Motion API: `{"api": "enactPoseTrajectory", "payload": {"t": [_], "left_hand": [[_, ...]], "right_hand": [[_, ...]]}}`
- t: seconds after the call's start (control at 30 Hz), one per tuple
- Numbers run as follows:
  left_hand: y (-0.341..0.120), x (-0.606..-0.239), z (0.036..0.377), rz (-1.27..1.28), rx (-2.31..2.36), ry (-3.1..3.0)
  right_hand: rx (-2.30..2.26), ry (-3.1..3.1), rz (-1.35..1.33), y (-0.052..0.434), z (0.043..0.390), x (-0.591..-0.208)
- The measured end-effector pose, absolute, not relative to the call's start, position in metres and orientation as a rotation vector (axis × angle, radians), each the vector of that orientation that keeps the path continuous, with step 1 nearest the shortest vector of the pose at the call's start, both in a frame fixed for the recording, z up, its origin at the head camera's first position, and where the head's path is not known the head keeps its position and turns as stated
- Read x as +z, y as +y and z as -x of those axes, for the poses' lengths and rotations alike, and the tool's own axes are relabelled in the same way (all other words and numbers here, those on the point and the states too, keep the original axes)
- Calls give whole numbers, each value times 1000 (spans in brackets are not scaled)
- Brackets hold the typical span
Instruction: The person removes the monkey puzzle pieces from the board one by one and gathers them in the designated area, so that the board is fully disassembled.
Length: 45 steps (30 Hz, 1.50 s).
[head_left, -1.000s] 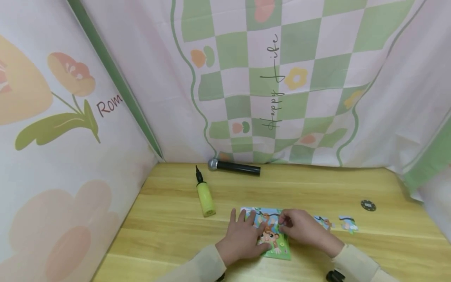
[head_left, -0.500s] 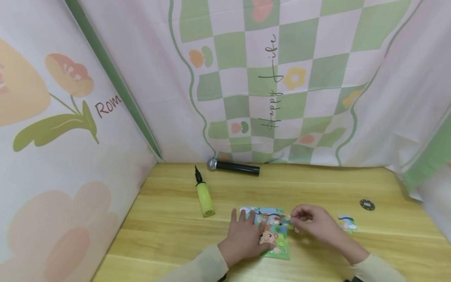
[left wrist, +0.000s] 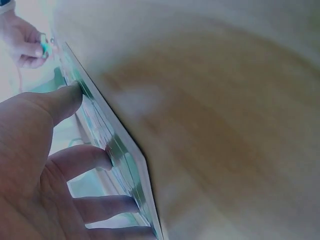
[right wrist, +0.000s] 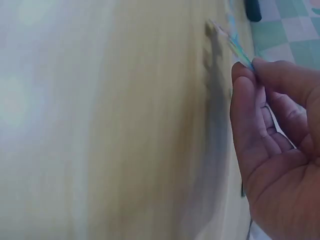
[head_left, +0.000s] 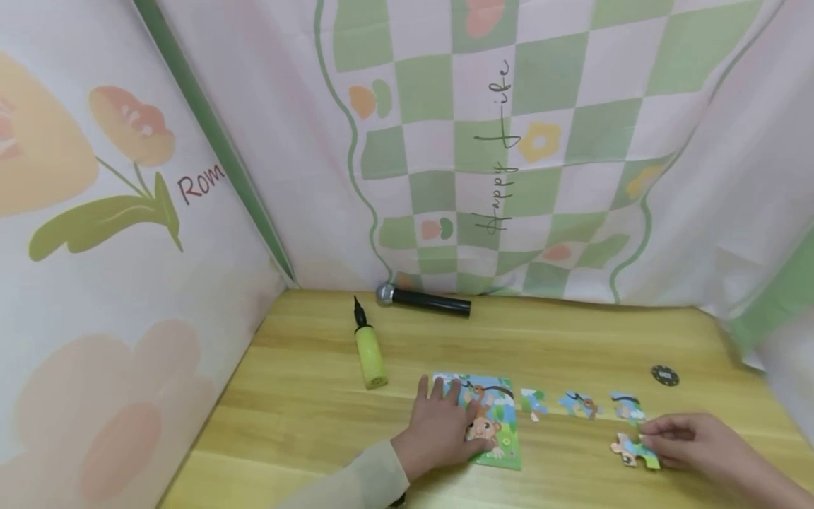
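In the head view my left hand point(head_left: 440, 428) rests with spread, mostly straight fingers on a puzzle board point(head_left: 511, 438) with a cartoon monkey picture. The left wrist view shows its fingertips touching the board point(left wrist: 120, 142) near the edge. My right hand point(head_left: 696, 444), farther right, pinches a puzzle piece point(head_left: 636, 452) between thumb and fingers. The right wrist view shows this puzzle piece point(right wrist: 235, 45) edge-on, tilted above the table. Three loose pieces lie in a row right of the board: a near piece point(head_left: 533, 401), a middle piece point(head_left: 580, 405) and a far piece point(head_left: 626, 406).
A yellow-green hand pump point(head_left: 371, 357) with a black nozzle lies left of the board. Behind it is a black microphone point(head_left: 429, 302) with a silver head. A dark round chip point(head_left: 665, 375) lies at the right. Patterned curtains point(head_left: 483, 177) bound the wooden table point(head_left: 305, 424).
My right hand has moved from the board's right edge to the far right, where it now pinches a piece. A piece it touched lies beside the board. My left hand has stayed put.
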State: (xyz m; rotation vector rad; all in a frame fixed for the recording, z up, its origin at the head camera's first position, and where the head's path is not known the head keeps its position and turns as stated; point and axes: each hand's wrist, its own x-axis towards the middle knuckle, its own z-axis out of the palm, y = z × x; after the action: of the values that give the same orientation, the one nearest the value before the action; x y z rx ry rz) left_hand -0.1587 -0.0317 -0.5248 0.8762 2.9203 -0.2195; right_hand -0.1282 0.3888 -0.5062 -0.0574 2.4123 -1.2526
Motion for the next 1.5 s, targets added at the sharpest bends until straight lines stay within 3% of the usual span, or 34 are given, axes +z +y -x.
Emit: {"api": "enactPoseTrajectory", "payload": {"t": [0.13,0.3,0.73,1.2,1.5], "left_hand": [[-30,-524,161,-904,-247,2920],[-29,-523,162,-915,-273,2918],[-32,-522,160,-902,-245,2923],[-54,-527,165,-965,-34,2973],[-70,-512,172,-854,-57,2897]], "right_hand": [[-1173,2449,-52,396,124,-514],[-949,2586,41,404,122,-514],[-1015,2630,92,394,118,-512],[-1213,2571,337,333,137,-499],[-1259,2511,477,284,159,-494]]}}
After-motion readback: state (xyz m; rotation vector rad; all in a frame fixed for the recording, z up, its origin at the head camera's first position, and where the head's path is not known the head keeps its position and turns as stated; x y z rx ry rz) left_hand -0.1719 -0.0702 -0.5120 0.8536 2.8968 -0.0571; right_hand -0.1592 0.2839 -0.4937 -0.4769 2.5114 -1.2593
